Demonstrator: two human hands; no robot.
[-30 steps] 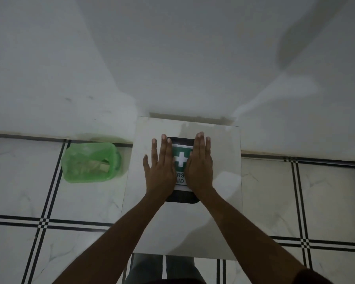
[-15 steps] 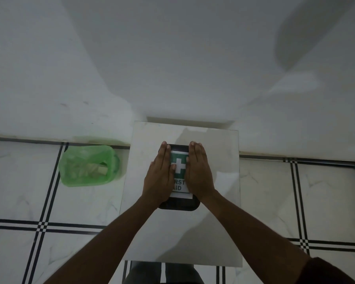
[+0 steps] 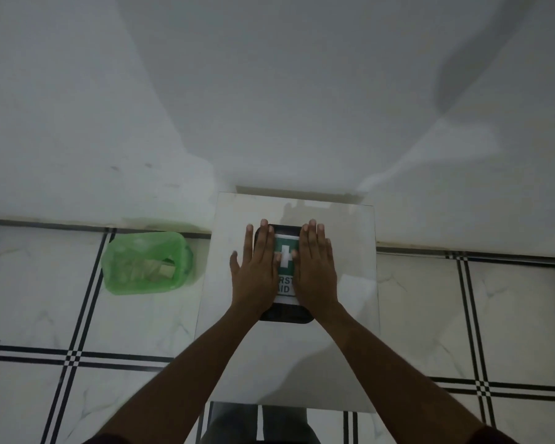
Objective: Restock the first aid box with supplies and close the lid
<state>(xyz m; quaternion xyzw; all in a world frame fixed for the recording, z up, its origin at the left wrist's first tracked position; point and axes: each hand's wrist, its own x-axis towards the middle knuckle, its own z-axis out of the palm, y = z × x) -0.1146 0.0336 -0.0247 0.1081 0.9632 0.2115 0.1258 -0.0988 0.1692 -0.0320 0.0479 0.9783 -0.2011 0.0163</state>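
Observation:
A black first aid box (image 3: 285,315) with a green and white cross label lies flat, lid down, on a white marble table (image 3: 343,347). My left hand (image 3: 255,270) lies palm down on the left part of the lid, fingers stretched out and slightly apart. My right hand (image 3: 316,267) lies palm down on the right part of the lid. The label's middle strip shows between the two hands. Neither hand grips anything.
A green translucent plastic container (image 3: 145,262) with paper packets inside stands on the tiled floor to the left of the table. A white wall rises behind the table. The floor tiles carry black stripes.
Both hands stay flat on the lid. The fingers have stretched and spread again after being drawn closer together half a second ago. The box has not moved on the table.

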